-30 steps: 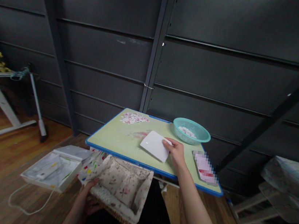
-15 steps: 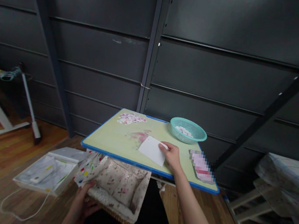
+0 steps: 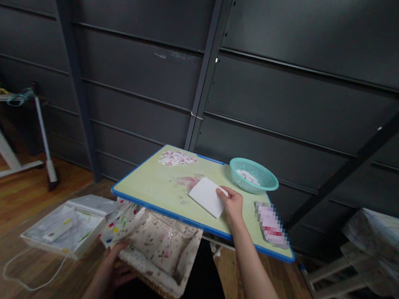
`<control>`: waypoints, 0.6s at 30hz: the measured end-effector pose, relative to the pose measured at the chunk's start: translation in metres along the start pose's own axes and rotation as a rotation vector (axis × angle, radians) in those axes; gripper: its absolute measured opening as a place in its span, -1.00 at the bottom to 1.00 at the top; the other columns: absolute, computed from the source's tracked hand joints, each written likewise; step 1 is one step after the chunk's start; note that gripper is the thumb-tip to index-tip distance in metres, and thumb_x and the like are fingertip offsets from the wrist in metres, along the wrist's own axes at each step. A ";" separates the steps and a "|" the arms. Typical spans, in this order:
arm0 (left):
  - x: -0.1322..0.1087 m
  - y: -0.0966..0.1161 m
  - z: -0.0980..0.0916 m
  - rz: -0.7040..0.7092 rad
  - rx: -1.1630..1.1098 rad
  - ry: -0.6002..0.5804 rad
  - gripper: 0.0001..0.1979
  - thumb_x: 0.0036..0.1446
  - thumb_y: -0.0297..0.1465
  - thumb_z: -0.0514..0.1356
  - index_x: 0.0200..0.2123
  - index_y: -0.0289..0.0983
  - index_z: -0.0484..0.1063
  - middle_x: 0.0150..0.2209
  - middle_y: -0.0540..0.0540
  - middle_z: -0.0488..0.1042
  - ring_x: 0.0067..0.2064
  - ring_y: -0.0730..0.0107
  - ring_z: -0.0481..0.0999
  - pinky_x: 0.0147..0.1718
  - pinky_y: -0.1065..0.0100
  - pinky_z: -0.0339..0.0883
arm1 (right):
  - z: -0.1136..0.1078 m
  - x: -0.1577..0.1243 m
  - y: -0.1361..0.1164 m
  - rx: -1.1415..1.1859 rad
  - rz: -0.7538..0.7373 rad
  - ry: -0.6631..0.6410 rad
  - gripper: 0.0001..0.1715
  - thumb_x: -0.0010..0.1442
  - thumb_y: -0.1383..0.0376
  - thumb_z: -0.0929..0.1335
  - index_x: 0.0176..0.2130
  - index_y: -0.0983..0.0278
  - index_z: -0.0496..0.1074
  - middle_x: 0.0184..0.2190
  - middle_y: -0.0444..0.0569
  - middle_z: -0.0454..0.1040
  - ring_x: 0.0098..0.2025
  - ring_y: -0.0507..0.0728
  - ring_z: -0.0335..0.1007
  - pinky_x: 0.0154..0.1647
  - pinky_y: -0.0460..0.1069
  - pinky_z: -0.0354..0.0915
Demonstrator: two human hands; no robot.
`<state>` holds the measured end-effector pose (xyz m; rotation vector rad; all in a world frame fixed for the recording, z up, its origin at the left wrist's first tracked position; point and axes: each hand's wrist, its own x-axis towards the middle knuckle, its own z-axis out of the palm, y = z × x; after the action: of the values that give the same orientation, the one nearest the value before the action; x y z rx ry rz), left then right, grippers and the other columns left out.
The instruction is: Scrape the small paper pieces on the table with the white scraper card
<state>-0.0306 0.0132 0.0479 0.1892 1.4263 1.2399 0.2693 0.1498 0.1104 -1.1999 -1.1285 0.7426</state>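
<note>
My right hand [image 3: 232, 205] pinches the edge of a white card [image 3: 208, 196] over the front middle of the small yellow table [image 3: 144, 181]. A reddish smudge [image 3: 188, 182] on the tabletop shows just behind the card. Below the table's front edge, my left hand [image 3: 116, 263] grips the near left corner of a cloth-lined basket [image 3: 158, 242]; its fingers are partly hidden under the rim. The basket tilts toward me, and I see no contents in it. Small white and pink pieces [image 3: 178, 158] lie in a pile at the table's back left.
A turquoise bowl [image 3: 254, 176] with white pieces stands back right, and a blurred-out phone-like item [image 3: 272, 226] lies at the right edge. Left on the floor is an open white box [image 3: 71, 230] with a cord. Dark metal panels [image 3: 152, 65] rise behind the table.
The view has shifted slightly, so everything sits a little further right. The card is tipped a bit flatter and its front edge shows more. Both hands keep their holds.
</note>
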 end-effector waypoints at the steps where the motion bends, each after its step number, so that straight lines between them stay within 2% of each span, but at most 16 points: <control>1: -0.001 0.001 0.000 -0.001 0.002 -0.004 -0.43 -0.06 -0.26 0.26 0.06 -0.14 0.21 -0.33 -0.04 0.42 -0.53 0.28 0.50 -0.50 0.11 0.49 | 0.000 0.000 0.000 -0.005 -0.005 0.010 -0.52 -0.17 0.06 0.47 -0.34 0.38 0.59 -0.37 0.12 0.58 -0.40 0.20 0.44 -0.42 0.00 0.28; 6: -0.003 0.003 0.000 -0.027 0.014 -0.033 -0.39 -0.03 -0.26 0.25 0.10 -0.17 0.17 -0.31 -0.09 0.45 -0.49 0.22 0.53 -0.49 0.11 0.49 | 0.004 -0.005 -0.002 -0.033 0.013 -0.116 -0.55 -0.16 0.06 0.47 -0.35 0.37 0.59 -0.36 0.10 0.59 -0.39 0.19 0.44 -0.42 -0.01 0.29; 12: -0.002 0.004 0.001 -0.011 0.002 -0.011 -0.42 -0.04 -0.27 0.26 0.08 -0.15 0.20 -0.28 -0.08 0.45 -0.52 0.27 0.51 -0.47 0.06 0.49 | 0.012 -0.011 -0.002 -0.029 0.014 -0.114 -0.54 -0.14 0.07 0.46 -0.33 0.37 0.59 -0.35 0.10 0.59 -0.39 0.19 0.44 -0.42 -0.01 0.29; 18: 0.001 0.002 0.000 -0.017 0.009 -0.020 -0.37 -0.06 -0.24 0.27 0.10 -0.16 0.18 -0.29 -0.09 0.44 -0.47 0.23 0.52 -0.45 0.07 0.49 | 0.024 -0.024 -0.010 0.025 0.051 -0.287 -0.56 -0.14 0.07 0.47 -0.32 0.35 0.59 -0.36 0.06 0.59 -0.41 0.16 0.44 -0.45 -0.02 0.29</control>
<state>-0.0318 0.0145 0.0487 0.1951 1.4135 1.2150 0.2384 0.1336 0.1129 -1.1281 -1.3221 0.9884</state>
